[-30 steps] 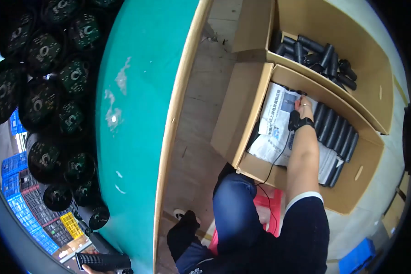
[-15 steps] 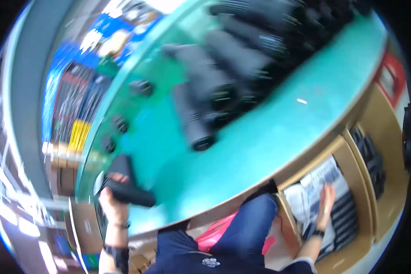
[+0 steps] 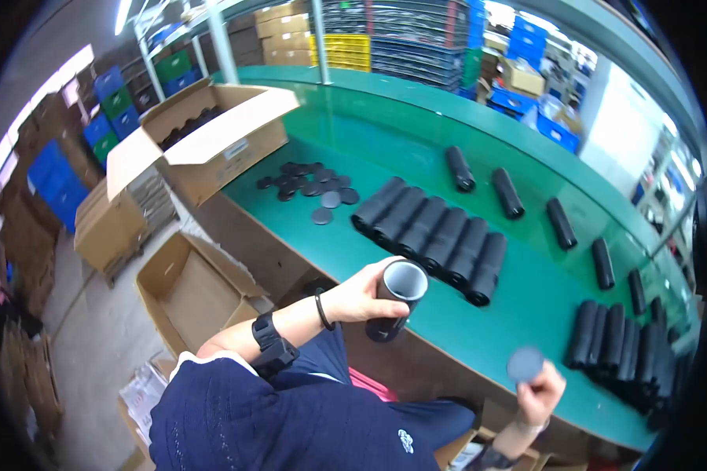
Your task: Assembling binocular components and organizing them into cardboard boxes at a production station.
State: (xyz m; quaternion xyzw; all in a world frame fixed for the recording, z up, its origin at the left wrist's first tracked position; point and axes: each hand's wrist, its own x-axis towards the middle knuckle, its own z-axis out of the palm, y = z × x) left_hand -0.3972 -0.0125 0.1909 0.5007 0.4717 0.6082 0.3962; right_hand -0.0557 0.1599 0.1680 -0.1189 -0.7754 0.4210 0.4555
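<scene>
- While the left hand (image 3: 361, 297) wraps its fingers (image 3: 386, 308) around a black tube (image 3: 395, 300), the tube stands nearly upright, its open grey-lined mouth tilted up and toward the person.
- That tube sits just past the near edge of the green bench (image 3: 416, 157), its lower end dipping below the fingers and in front of the bench's side.
- Off to the right of those fingers and lower, the right hand (image 3: 540, 392) pinches a flat dark round cap (image 3: 525, 364) between its fingertips, the disc's face turned up toward the camera.
- Cap and tube mouth are well apart, with the cap lying right of and below the mouth (the tube's long axis runs roughly up and down, the cap's flat face across it).
- Of the two hands, the right is the one carrying the cap; the left is closed on the tube.
- Beyond the left fingers, a row of black tubes (image 3: 436, 235) lies side by side on the bench, and farther left a scatter of loose round caps (image 3: 306, 182).
- More tubes (image 3: 624, 341) are stacked beyond the right fingers; an open cardboard box (image 3: 212, 137) rests at the bench's far left.
</scene>
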